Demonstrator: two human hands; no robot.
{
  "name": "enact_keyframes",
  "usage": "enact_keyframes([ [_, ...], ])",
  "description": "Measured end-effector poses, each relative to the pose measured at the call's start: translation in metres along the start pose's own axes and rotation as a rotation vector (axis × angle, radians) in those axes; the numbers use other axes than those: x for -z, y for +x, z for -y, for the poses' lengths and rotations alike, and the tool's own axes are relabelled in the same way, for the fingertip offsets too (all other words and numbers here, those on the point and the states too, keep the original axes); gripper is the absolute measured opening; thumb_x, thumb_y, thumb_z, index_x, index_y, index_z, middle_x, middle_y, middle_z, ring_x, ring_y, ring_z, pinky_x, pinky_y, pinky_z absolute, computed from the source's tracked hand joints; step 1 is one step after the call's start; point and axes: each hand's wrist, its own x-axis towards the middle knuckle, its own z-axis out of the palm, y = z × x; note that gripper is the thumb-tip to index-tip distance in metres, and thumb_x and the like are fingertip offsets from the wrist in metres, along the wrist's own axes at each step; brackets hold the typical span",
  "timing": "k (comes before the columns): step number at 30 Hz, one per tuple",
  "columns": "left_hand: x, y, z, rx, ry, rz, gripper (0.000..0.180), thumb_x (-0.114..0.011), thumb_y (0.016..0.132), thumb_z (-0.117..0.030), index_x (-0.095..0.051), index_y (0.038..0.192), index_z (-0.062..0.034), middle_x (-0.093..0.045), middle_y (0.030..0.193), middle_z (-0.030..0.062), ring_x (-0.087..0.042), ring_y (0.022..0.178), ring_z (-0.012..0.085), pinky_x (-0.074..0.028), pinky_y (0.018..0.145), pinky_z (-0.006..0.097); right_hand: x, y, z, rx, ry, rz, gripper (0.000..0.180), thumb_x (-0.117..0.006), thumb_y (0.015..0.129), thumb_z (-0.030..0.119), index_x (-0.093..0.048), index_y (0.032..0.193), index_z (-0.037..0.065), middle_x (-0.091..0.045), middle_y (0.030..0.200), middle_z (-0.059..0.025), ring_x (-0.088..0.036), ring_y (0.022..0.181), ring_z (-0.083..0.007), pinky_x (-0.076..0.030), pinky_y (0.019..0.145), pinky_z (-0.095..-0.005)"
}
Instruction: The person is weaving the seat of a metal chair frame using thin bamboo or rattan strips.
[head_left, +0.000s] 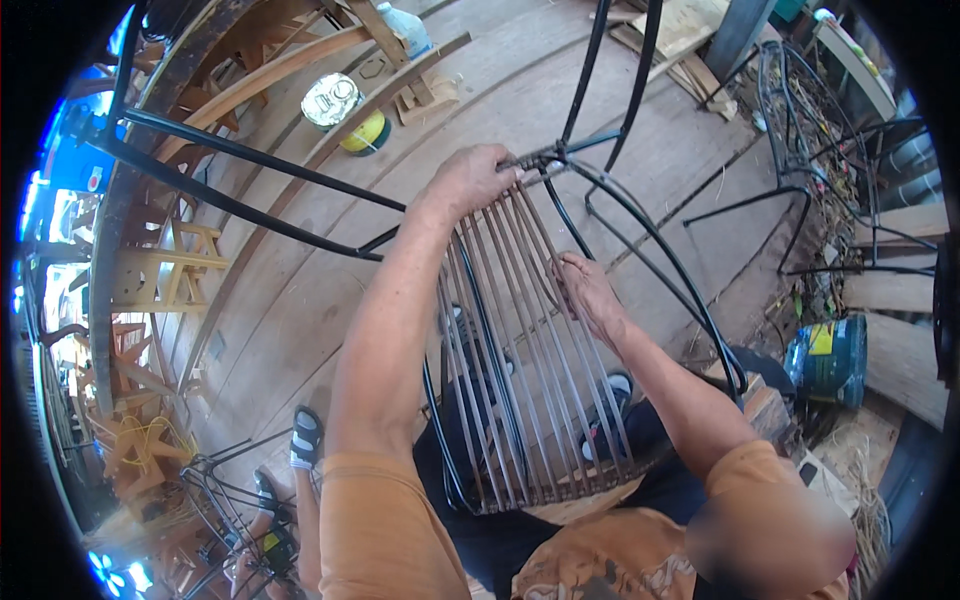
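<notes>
- Wooden plank floor fills the view, with wooden stools stacked far left of the woven panel and bare black metal frames to its right.
- Left of the panel's top, a round tin lies on the planks.
- Left hand sits at the panel's top edge, fingers curled shut over the strand ends where they meet the black metal frame.
- Woven panel of brown strands runs lengthwise from that top edge down to the person's lap.
- Right hand rests on the panel's right side, below the left hand, fingertips pinching a strand.
- Right of the panel, a blue-green can stands on the floor.
</notes>
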Motion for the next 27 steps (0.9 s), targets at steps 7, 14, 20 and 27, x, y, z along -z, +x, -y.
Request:
enact_keyframes([
  [7,-0.013,-0.030,-0.010,-0.047,0.250,-0.232,0.034,-0.060,0.080,-0.032,-0.063,0.102,-0.0068,-0.063,0.100,0.0175,-0.058,0.098,0.0316,-0.044,0.086,0.040,0.014,-0.034,-0.028,-0.151,0.291,0.022,0.022,-0.050,0.093,0.025,-0.054,0.098,0.004,-0.048,0.060,0.0021,-0.043,0.044,-0.0068,-0.031,0.037,-0.0210],
  [14,-0.057,-0.162,-0.093,0.052,-0.162,-0.617,0.021,-0.056,0.083,-0.022,-0.062,0.088,-0.0024,-0.061,0.091,0.0185,-0.057,0.090,0.0348,-0.045,0.079,0.043,0.037,-0.094,-0.023,-0.099,0.031,0.304,0.018,-0.047,0.091,0.019,-0.057,0.088,0.005,-0.052,0.063,-0.0020,-0.051,0.053,-0.0130,-0.039,0.045,-0.0258],
  [20,-0.118,-0.240,-0.153,0.275,-0.246,-0.507,0.026,-0.053,0.085,-0.028,-0.063,0.091,-0.0041,-0.063,0.085,0.0202,-0.060,0.083,0.0375,-0.047,0.072,0.043,0.043,-0.112,-0.015,-0.134,-0.330,0.201,0.012,-0.050,0.087,0.009,-0.060,0.085,0.002,-0.056,0.067,-0.0021,-0.051,0.060,-0.0125,-0.041,0.054,-0.0263],
  [27,-0.144,-0.253,-0.178,0.368,-0.176,-0.383,0.030,-0.047,0.087,-0.029,-0.064,0.092,-0.0048,-0.063,0.088,0.0212,-0.060,0.086,0.0385,-0.046,0.075,0.046,0.047,-0.122,-0.011,-0.016,-0.442,0.282,0.016,-0.051,0.086,0.011,-0.058,0.071,0.007,-0.052,0.062,0.0025,-0.046,0.053,-0.0076,-0.037,0.051,-0.0240],
])
